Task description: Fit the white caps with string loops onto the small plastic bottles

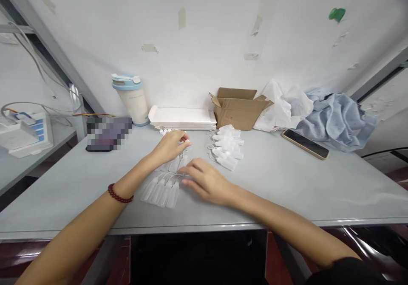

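Observation:
My left hand (172, 145) is closed in a pinch on a small white cap (187, 141), just above the table. My right hand (207, 182) reaches in from the right, thumb and forefinger apart, beside the thin white cords of the small bottles. A row of small translucent plastic bottles (161, 193) lies in front of my hands, each with a cord at its neck. More such bottles (174, 164) lie partly hidden under my left hand. To the right is a pile of similar bottles with white caps (226, 147). Several white caps (164, 131) lie behind my left hand.
Along the wall stand a tumbler (132, 102), a stack of white boxes (183, 117), an open cardboard box (240, 113) and a white plastic bag (282, 106). A phone (305, 144) and bluish cloth (341, 119) lie right; a blurred dark object (108, 134) lies left.

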Tool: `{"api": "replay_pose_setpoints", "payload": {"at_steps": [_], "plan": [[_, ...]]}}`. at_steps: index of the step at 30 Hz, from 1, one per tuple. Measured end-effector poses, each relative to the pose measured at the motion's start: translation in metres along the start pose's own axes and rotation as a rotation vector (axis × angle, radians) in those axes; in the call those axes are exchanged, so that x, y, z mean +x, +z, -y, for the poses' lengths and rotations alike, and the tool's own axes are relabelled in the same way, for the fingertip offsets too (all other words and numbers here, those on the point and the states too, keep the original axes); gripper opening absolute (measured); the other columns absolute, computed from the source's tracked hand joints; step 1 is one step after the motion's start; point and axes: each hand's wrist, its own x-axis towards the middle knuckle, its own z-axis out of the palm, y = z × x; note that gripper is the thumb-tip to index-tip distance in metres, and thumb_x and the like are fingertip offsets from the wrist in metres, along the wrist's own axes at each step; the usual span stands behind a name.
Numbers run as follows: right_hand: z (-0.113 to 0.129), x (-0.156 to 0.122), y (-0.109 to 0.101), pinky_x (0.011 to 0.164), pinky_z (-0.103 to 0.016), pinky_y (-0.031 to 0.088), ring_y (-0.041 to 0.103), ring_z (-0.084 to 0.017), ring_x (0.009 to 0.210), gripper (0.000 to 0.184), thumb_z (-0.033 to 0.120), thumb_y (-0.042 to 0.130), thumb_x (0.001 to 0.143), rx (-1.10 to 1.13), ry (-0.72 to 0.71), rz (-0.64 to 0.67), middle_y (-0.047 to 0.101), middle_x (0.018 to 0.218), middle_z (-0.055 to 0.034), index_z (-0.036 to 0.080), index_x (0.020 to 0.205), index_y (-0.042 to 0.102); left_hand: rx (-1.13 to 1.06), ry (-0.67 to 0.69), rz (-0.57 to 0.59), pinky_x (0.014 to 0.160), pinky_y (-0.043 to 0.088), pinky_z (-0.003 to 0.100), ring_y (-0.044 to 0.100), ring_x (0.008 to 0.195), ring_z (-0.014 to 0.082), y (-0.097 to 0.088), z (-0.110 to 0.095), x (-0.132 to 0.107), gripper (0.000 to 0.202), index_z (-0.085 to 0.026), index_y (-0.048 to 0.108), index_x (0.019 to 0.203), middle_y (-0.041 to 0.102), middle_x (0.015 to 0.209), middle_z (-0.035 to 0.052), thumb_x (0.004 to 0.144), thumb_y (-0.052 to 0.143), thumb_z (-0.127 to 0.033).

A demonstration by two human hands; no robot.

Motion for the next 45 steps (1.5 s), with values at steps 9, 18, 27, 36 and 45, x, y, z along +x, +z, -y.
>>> {"api": "replay_pose_setpoints", "payload": {"at_steps": [9,18,27,36,45], "plan": [[-0.032,0.021,0.008,0.097,-0.046,0.041,0.049,-0.029,0.114,0.057,0.047,0.061,0.083,0.077,0.283,0.004,0.052,0.126,-0.0173,0.011,0.125,0.049,-0.063,-0.058,-0.059,0.078,0.050,0.035,0.064,0.086,0.0227,-0.004,-0.003,0.000,0.020,-0.016,0.064,0.085,0.071,0.091,0.0078,0.082,0.057,-0.033],[-0.030,0.030,0.021,0.091,-0.046,0.040,0.048,-0.029,0.108,0.071,0.066,0.060,0.074,0.040,0.369,-0.007,0.054,0.119,-0.0153,0.011,0.120,0.054,-0.059,-0.071,-0.088,0.078,0.051,0.035,0.064,0.083,0.0217,-0.003,-0.005,-0.001,0.017,-0.017,0.064,0.084,0.071,0.088,0.0063,0.081,0.056,-0.032],[-0.032,0.031,0.020,0.091,-0.044,0.041,0.051,-0.028,0.108,0.058,0.047,0.068,0.076,0.081,0.396,-0.050,0.056,0.117,-0.0150,0.010,0.118,0.054,-0.069,-0.087,-0.094,0.078,0.050,0.035,0.064,0.083,0.0216,-0.004,-0.007,-0.003,0.019,-0.016,0.065,0.085,0.072,0.090,0.0067,0.081,0.057,-0.033],[-0.052,0.011,-0.005,0.076,-0.035,0.052,0.059,-0.019,0.091,0.061,0.022,0.064,0.072,0.316,0.407,-0.334,0.058,0.118,-0.0125,0.017,0.130,0.047,-0.408,-0.187,-0.023,0.069,0.051,0.031,0.065,0.078,0.0198,-0.008,-0.016,-0.009,0.024,-0.015,0.065,0.086,0.071,0.083,0.0057,0.077,0.063,-0.037],[-0.061,0.008,-0.005,0.065,-0.029,0.056,0.054,-0.014,0.079,0.066,0.016,0.057,0.079,0.257,0.169,-0.459,0.056,0.099,-0.0063,0.027,0.142,0.040,-0.623,-0.181,0.106,0.070,0.050,0.031,0.064,0.078,0.0187,-0.003,-0.033,-0.016,0.027,-0.014,0.066,0.091,0.069,0.084,0.0060,0.078,0.063,-0.037]]}}
